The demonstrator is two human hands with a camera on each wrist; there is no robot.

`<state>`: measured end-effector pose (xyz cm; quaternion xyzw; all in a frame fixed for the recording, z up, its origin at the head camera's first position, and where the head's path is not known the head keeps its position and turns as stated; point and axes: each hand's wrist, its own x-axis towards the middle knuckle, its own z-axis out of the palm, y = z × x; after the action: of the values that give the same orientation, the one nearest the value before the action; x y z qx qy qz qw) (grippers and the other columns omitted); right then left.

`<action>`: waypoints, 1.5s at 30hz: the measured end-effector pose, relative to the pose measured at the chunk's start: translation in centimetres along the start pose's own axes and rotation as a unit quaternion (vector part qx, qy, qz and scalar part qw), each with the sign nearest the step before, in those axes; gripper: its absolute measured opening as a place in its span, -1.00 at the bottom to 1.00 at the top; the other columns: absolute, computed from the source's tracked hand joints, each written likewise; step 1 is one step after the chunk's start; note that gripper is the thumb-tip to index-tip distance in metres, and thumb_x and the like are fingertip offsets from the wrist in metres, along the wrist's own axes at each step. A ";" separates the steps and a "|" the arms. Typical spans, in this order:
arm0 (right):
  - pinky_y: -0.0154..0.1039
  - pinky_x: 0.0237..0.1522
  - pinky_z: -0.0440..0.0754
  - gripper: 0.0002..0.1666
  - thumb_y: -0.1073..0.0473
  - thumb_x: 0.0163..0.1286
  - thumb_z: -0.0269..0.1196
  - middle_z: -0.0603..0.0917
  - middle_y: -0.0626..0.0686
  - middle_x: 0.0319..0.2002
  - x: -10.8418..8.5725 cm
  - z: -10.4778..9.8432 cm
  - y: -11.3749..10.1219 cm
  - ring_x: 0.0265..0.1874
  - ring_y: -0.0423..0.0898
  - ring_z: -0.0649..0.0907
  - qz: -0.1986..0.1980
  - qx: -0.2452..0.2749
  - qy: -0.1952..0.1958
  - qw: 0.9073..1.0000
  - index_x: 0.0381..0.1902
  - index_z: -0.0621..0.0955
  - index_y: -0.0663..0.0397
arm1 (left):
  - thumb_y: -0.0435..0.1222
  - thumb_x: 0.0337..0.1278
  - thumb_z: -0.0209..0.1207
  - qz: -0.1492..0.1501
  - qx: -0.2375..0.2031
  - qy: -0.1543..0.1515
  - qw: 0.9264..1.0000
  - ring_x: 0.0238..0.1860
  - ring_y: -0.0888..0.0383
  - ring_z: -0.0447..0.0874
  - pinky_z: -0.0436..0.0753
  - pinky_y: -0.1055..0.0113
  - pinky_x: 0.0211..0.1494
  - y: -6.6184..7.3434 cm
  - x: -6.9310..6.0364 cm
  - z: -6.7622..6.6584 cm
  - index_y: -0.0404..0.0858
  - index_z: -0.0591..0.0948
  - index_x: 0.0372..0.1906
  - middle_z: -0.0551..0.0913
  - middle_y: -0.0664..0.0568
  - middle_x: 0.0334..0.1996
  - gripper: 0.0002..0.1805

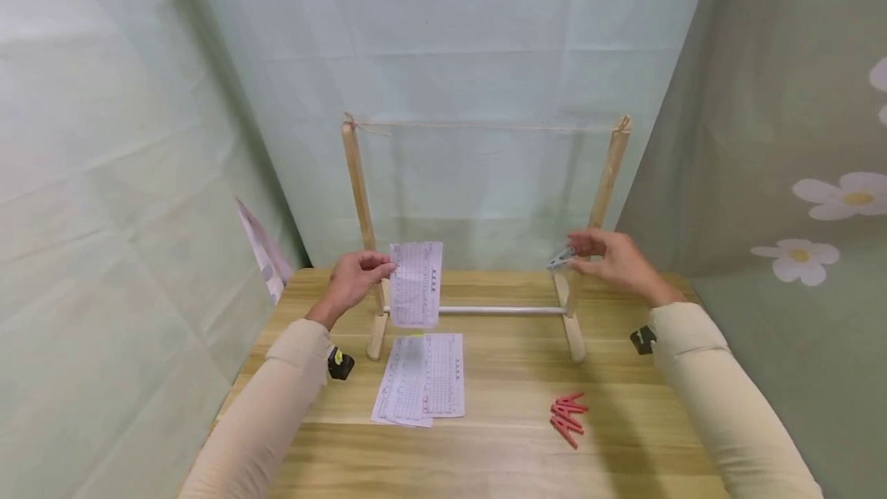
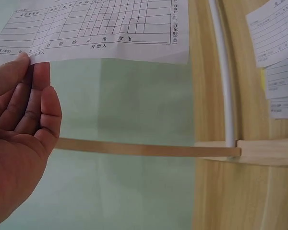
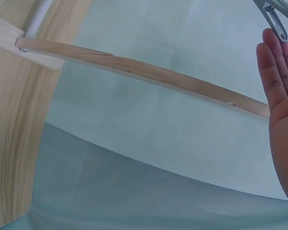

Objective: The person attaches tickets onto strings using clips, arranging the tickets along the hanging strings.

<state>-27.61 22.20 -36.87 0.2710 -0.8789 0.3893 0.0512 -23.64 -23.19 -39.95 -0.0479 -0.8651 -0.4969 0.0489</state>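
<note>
While pinching the white rectangular paper form [image 1: 417, 285] in the left hand [image 1: 355, 280] before the wooden frame [image 1: 359, 183], and a slim grey-blue clothespin [image 1: 560, 259] in the right hand [image 1: 614, 256], expect light, limp paper: hold edges only.

Right grip [image 3: 284, 108] pinching gray clip [image 3: 274, 21], wooden post [image 3: 158, 74]

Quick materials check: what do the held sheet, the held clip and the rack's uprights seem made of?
Held sheet: thin, matte paper, judging by its printed grid and slight bend.
Held clip: probably smooth grey plastic, from its even colour; metal can't be ruled out.
Uprights: apparently smooth, light brown wood, showing dark grain-like marks.
</note>
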 end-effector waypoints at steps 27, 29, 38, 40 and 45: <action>-0.51 -0.13 0.58 -0.38 0.27 0.29 0.42 0.66 0.26 -0.02 1.6 -0.5 -2.6 -0.06 0.06 0.68 -0.011 0.055 0.043 0.998 0.27 0.48 0.27 | -0.20 0.35 0.25 0.019 -0.006 0.039 0.999 -0.17 0.04 0.67 0.62 0.43 -0.16 3.6 2.2 -3.9 -0.39 0.68 -0.03 0.72 -0.16 -0.14 -0.69; -0.48 -0.12 0.59 -0.38 0.27 0.31 0.41 0.66 0.25 -0.02 2.0 -0.6 -3.0 -0.06 0.10 0.68 -0.009 0.050 0.038 0.998 0.28 0.48 0.25 | -0.19 0.36 0.25 0.020 -0.004 0.040 0.999 -0.17 0.03 0.66 0.60 0.42 -0.16 3.9 2.4 -4.2 -0.39 0.68 -0.03 0.71 -0.17 -0.14 -0.68; -0.22 -0.03 0.60 -0.41 0.26 0.39 0.32 0.66 0.22 0.00 3.2 -1.7 -5.2 -0.06 0.07 0.66 -0.039 0.020 0.028 0.999 0.34 0.45 0.21 | -0.21 0.37 0.23 0.033 -0.016 0.048 0.998 -0.12 -0.06 0.66 0.59 0.46 -0.16 5.4 3.1 -5.0 -0.42 0.65 0.01 0.69 -0.16 -0.13 -0.66; -0.24 -0.02 0.59 -0.39 0.28 0.38 0.33 0.65 0.24 0.01 3.6 -1.8 -5.6 -0.05 0.07 0.65 -0.044 0.023 0.026 0.998 0.35 0.44 0.23 | -0.22 0.38 0.23 0.039 -0.019 0.050 0.998 -0.12 -0.06 0.66 0.60 0.46 -0.16 5.7 3.2 -5.3 -0.44 0.64 0.02 0.69 -0.17 -0.12 -0.65; -0.44 -0.08 0.57 -0.36 0.30 0.32 0.38 0.65 0.27 0.03 4.4 -2.0 -6.6 -0.03 0.08 0.64 -0.030 0.050 0.017 0.998 0.33 0.46 0.29 | -0.20 0.38 0.22 0.039 -0.021 0.054 0.998 -0.12 -0.02 0.66 0.60 0.46 -0.14 6.4 3.3 -5.8 -0.42 0.64 0.04 0.69 -0.15 -0.10 -0.64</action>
<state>-28.18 18.08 -29.88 0.2929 -0.8486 0.4359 0.0644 -25.86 -24.88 -31.13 -0.0554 -0.8482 -0.5145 0.1136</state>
